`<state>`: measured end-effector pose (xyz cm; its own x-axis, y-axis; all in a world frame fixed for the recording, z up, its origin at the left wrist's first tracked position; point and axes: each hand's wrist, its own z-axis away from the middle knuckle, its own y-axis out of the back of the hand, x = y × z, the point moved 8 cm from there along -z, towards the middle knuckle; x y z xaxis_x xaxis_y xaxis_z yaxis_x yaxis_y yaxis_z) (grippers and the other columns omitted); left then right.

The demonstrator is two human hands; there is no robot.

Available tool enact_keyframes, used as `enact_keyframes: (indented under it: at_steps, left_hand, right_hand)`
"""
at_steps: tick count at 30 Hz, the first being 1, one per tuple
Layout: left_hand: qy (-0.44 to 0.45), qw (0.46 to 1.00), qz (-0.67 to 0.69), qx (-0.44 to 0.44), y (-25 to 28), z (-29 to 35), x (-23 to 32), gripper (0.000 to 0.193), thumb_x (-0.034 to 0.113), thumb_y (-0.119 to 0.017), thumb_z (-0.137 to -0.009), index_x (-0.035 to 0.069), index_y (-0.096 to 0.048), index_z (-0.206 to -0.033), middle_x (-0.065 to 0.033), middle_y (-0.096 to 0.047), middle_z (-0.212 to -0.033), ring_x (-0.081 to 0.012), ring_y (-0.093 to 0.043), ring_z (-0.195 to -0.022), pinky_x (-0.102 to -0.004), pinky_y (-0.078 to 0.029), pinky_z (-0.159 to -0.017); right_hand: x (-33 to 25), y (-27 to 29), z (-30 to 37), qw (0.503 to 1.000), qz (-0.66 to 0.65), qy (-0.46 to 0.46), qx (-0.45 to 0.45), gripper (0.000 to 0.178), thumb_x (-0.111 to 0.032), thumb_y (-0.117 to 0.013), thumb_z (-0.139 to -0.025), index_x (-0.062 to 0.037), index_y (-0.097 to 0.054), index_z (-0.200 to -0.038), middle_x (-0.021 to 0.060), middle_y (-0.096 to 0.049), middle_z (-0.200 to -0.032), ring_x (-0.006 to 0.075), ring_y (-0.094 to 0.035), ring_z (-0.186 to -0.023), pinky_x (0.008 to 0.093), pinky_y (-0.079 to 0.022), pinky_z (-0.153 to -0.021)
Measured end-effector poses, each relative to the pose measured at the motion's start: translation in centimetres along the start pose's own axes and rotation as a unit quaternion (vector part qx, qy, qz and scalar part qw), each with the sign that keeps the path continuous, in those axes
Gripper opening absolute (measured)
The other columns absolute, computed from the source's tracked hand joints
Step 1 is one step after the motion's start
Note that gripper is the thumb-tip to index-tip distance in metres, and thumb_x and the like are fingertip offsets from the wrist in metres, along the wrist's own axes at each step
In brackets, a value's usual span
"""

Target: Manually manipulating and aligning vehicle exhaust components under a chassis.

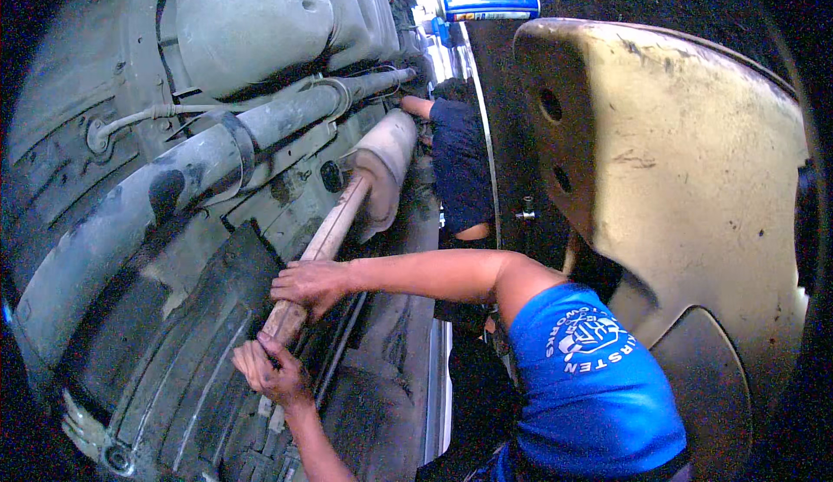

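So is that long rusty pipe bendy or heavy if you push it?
Probably stiff: the exhaust pipe runs straight to the fat muffler without sagging. Likely heavy for its size, since the left hand and right hand both grip it. Its dull, rusty-looking surface seems rough, not slippery.

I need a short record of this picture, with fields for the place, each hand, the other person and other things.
place: beneath a raised car, looking up at its underside
left hand: grips the lower end of the exhaust pipe
right hand: closed over the same pipe, just above the left hand
muffler: at the far end of the pipe
other person: dark blue shirt, one arm raised to the underside
spray can: blue, lying on its side near the top
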<state>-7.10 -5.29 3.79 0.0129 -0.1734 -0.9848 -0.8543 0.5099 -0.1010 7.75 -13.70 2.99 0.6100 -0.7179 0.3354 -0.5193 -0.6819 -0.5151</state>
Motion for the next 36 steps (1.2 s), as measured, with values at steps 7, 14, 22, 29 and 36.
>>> enact_keyframes:
  at_steps: [7,14,22,29,36]
  left_hand:
    - [0.077,0.995,0.008,-0.056,-0.4,-0.5,-0.1,0.026,0.007,-0.051,-0.095,-0.007,-0.054,-0.073,-0.0254,-0.052,-0.072,-0.0427,-0.048,-0.07,-0.0522,-0.044,-0.086]
    - [-0.001,1.0,-0.009,-0.011,0.2,-0.9,0.7,0.028,0.006,-0.049,-0.095,-0.005,-0.049,-0.07,-0.0219,-0.045,-0.066,-0.0396,-0.043,-0.065,-0.0502,-0.042,-0.075]
    - [-0.027,1.0,-0.012,-0.004,0.3,-0.9,1.3,0.027,0.004,-0.05,-0.095,-0.005,-0.048,-0.069,-0.022,-0.046,-0.067,-0.0402,-0.043,-0.066,-0.0508,-0.043,-0.076]
    - [-0.021,0.999,-0.005,-0.028,-0.4,-0.5,0.7,0.025,0.004,-0.051,-0.094,-0.005,-0.049,-0.07,-0.0221,-0.047,-0.068,-0.0402,-0.044,-0.067,-0.05,-0.042,-0.075]
    - [-0.023,0.999,-0.037,-0.028,-0.1,-1.6,0.8,0.026,0.006,-0.05,-0.095,-0.005,-0.051,-0.071,-0.0229,-0.049,-0.069,-0.0409,-0.046,-0.068,-0.0505,-0.042,-0.075]
  right_hand:
    - [0.0,0.3,0.3,1.0,0.007,0.004,0.014,0.09,-0.035,-0.086,-0.051,-0.0009,-0.046,-0.124,0.0165,-0.054,-0.117,0.035,-0.053,-0.11,0.0474,-0.043,-0.091]
    - [-0.2,0.6,0.1,0.999,0.016,0.009,0.031,0.089,-0.038,-0.087,-0.052,-0.0009,-0.047,-0.123,0.0163,-0.054,-0.117,0.0342,-0.053,-0.11,0.0467,-0.043,-0.091]
    - [0.0,0.1,0.2,0.999,0.022,0.016,0.023,0.088,-0.039,-0.086,-0.051,-0.0017,-0.048,-0.121,0.0148,-0.055,-0.114,0.0331,-0.054,-0.108,0.0452,-0.042,-0.09]
    - [-0.1,0.9,0.2,0.999,0.02,0.017,0.022,0.084,-0.037,-0.086,-0.049,-0.0031,-0.049,-0.116,0.013,-0.055,-0.107,0.033,-0.055,-0.104,0.0455,-0.042,-0.087]
    - [-0.2,2.3,-0.6,1.0,0.006,0.002,0.015,0.079,-0.034,-0.085,-0.051,-0.0033,-0.049,-0.114,0.0134,-0.055,-0.105,0.0337,-0.055,-0.103,0.0459,-0.042,-0.085]
